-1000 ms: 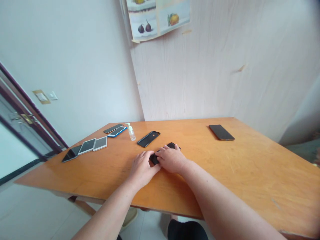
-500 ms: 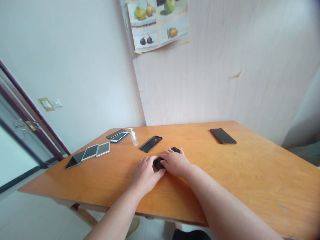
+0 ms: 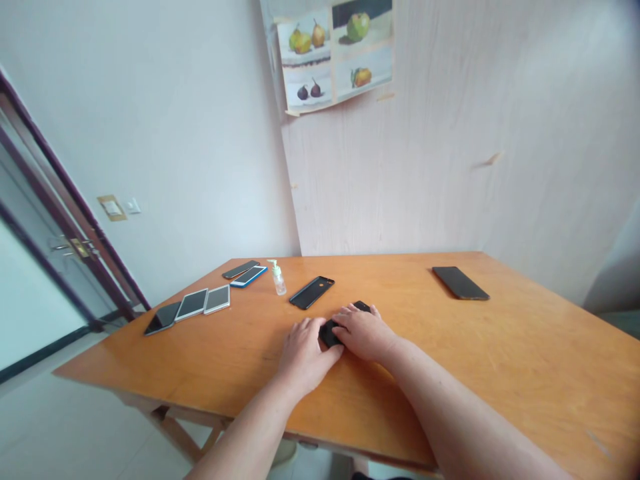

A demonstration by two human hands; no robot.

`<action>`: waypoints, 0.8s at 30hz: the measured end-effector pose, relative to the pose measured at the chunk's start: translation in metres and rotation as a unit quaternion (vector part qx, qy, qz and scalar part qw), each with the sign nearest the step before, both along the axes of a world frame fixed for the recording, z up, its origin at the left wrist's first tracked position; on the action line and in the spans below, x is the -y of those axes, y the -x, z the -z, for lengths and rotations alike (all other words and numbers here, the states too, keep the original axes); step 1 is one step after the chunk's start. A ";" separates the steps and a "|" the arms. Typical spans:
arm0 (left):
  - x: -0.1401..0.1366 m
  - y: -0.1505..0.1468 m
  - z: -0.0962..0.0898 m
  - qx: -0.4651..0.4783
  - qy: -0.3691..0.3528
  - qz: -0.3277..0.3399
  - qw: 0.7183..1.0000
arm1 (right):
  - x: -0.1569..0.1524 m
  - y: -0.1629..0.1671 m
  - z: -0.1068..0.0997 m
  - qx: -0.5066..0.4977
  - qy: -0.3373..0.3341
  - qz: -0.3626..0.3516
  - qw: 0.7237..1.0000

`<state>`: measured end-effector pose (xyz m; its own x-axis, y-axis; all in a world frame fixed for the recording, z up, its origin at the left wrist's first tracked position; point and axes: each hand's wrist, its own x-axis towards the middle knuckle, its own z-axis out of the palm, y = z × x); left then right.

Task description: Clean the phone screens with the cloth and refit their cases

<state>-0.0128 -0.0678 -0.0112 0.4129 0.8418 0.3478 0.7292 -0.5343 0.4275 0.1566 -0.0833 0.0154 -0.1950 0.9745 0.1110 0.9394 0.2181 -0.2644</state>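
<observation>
A black phone lies on the wooden table in front of me, partly covered by both hands. My left hand holds its near left end, thumb on one side and fingers on the other. Across its middle lies my right hand, palm down, fingers curled over the phone, whose far end shows past the knuckles. Just beyond the hands rests a black phone case with its hollow side up and a camera cutout at one end.
A small clear pump bottle stands left of the case. Farther left lie several phones, including a blue-edged one, a white one and a dark one. A dark flat device lies at the right on the table.
The whole scene has shifted right and slightly down as the camera turned. Both hands stay on the black phone, with hardly any change in their hold.
</observation>
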 end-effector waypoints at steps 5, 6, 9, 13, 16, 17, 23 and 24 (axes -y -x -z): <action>0.002 -0.001 -0.003 -0.010 0.009 -0.002 1.000 | 0.000 -0.001 -0.001 0.014 0.005 -0.006 1.000; 0.002 -0.001 -0.004 -0.013 0.013 -0.005 1.000 | 0.000 -0.002 -0.001 0.018 0.008 -0.006 1.000; 0.002 -0.001 -0.005 -0.021 0.017 -0.008 1.000 | -0.001 -0.003 -0.001 0.026 0.013 -0.006 1.000; 0.001 -0.002 -0.004 -0.025 0.007 0.000 1.000 | -0.002 -0.005 0.001 0.032 0.008 -0.009 0.999; 0.000 -0.002 -0.002 -0.025 0.002 0.000 1.000 | -0.002 -0.006 0.004 0.024 -0.004 -0.007 1.000; -0.001 -0.002 -0.002 -0.026 0.001 0.000 1.000 | -0.002 -0.007 0.005 0.021 -0.005 -0.008 1.000; -0.001 -0.003 -0.002 -0.032 0.000 -0.006 0.999 | -0.002 -0.010 0.004 0.022 0.001 -0.008 1.000; -0.001 -0.004 -0.002 -0.033 0.003 -0.008 0.999 | -0.002 -0.010 0.004 0.022 0.000 -0.008 1.000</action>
<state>-0.0092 -0.0672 -0.0089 0.4214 0.8502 0.3157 0.7644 -0.5203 0.3808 0.1665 -0.0810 0.0111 -0.2161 0.9709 0.1028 0.9462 0.2342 -0.2233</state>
